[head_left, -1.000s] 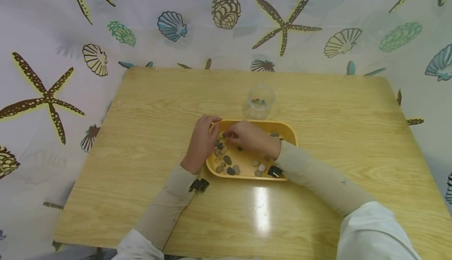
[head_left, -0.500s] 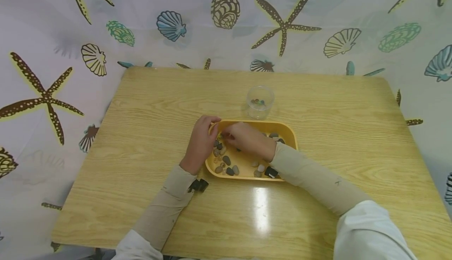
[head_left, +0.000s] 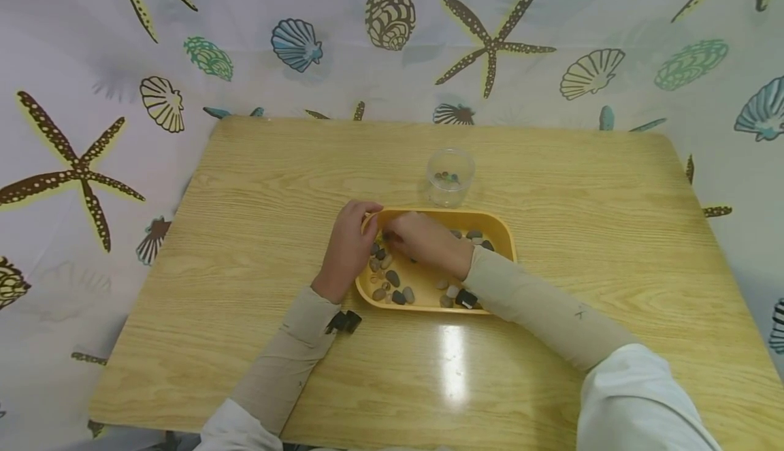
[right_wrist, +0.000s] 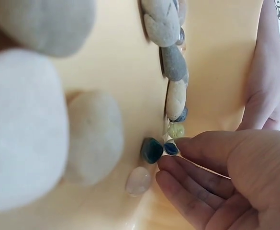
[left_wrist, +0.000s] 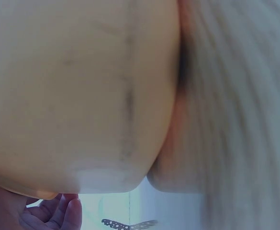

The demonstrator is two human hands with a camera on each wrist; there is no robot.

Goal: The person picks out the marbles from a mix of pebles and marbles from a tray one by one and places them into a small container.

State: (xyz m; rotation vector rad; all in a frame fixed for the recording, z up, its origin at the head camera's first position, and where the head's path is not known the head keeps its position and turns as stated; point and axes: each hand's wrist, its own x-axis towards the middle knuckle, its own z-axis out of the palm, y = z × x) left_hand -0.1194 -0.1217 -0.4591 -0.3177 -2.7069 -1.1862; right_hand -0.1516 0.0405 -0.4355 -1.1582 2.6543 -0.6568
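Note:
My left hand grips the far left corner of a yellow tray, fingers bent over its rim. The outer wall fills much of the left wrist view, with curled fingers at the lower left. Inside the tray's far left part, my right hand reaches down. In the right wrist view, its thumb and forefinger pinch a small blue glass marble. Close by lie a dark teal stone, a pale pink stone and a yellowish clear marble.
Grey stones and pale pebbles are spread around the tray. Just behind it stands a clear plastic cup holding several coloured marbles. Tray and cup share a wooden table, with a shell-printed curtain behind.
My right hand has shifted slightly left within the tray, and its fingertips have closed in on the marble. The left hand stays at the corner.

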